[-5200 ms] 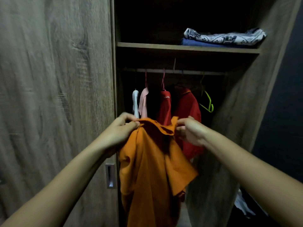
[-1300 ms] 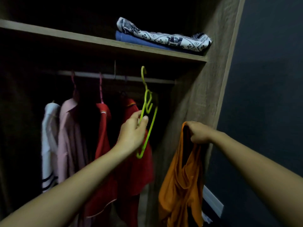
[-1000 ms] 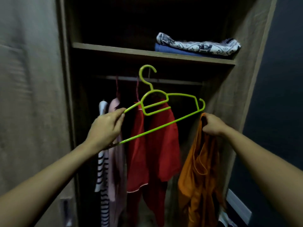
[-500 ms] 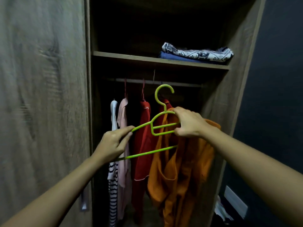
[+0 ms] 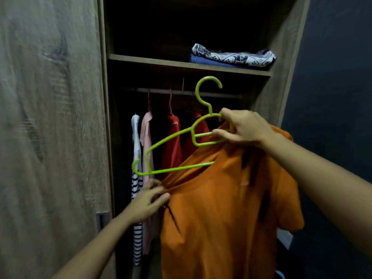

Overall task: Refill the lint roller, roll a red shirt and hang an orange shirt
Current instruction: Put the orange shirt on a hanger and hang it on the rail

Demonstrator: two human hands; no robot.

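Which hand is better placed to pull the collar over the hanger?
Left. The left hand pinches the shirt collar just below the hanger, at its bare end; the right hand holds its neck.

Home, bedroom-type clothes storage. Wood-grain wardrobe [image 5: 50, 117]: door panel at left with a recessed pull [image 5: 101, 218], compartment beside it standing open. Inside, a shelf [image 5: 151, 60] up top carries a folded patterned cloth [image 5: 233, 55] lying on a folded blue one [image 5: 203, 60]. Below it, a hanging rail [image 5: 157, 91] with everyday tops: striped top [image 5: 136, 190], pink shirt [image 5: 146, 135], red shirts [image 5: 173, 141]. Orange shirt [image 5: 221, 208] half on a green plastic hanger [image 5: 171, 169] in front of the opening. Dark painted wall [image 5: 332, 77] right beside the wardrobe, with a white plate [image 5: 284, 237] low on it, type unclear. Household clothes and furniture, dim indoor light.
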